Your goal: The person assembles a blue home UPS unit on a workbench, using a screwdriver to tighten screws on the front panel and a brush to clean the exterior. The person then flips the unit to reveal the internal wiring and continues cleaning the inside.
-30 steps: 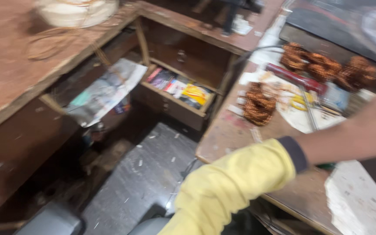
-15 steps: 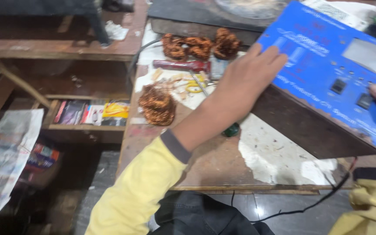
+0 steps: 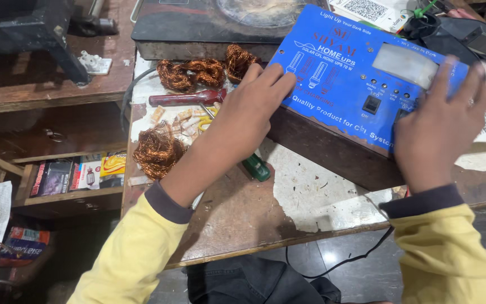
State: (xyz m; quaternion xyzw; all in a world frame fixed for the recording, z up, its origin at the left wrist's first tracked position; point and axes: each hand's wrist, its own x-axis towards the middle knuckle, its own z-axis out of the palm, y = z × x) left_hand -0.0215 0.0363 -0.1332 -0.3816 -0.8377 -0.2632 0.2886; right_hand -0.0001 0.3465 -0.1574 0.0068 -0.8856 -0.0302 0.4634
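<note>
1. Blue-faced rectangular power-supply box point(image 3: 355, 90) with dark wooden sides sits tilted on the worn wooden bench point(image 3: 254, 219), towards its right half, its blue panel facing up at the camera.
2. Left hand point(image 3: 254, 110) lies palm-down over the box's left edge, fingers point(image 3: 279, 79) stretched out side by side and pressed onto the blue panel, not pinching anything.
3. Right hand point(image 3: 437, 126) covers the box's right lower corner, fingers point(image 3: 468, 84) slightly spread and flat against the panel beside a pale rectangular window point(image 3: 403, 65).
4. Both arms wear yellow sleeves with dark cuffs.
5. Just left of the left hand lies a red-handled screwdriver point(image 3: 184, 98), with loose tangles of copper winding wire point(image 3: 195, 70) behind it and another copper coil point(image 3: 156, 149) nearer the bench's front edge.
6. A green-handled tool point(image 3: 257, 166) pokes out from under the left wrist.
7. Behind the box rests a flat black appliance with a glass top point(image 3: 198, 28).
8. A low shelf point(image 3: 68, 197) to the left holds small coloured packets point(image 3: 80, 171).
</note>
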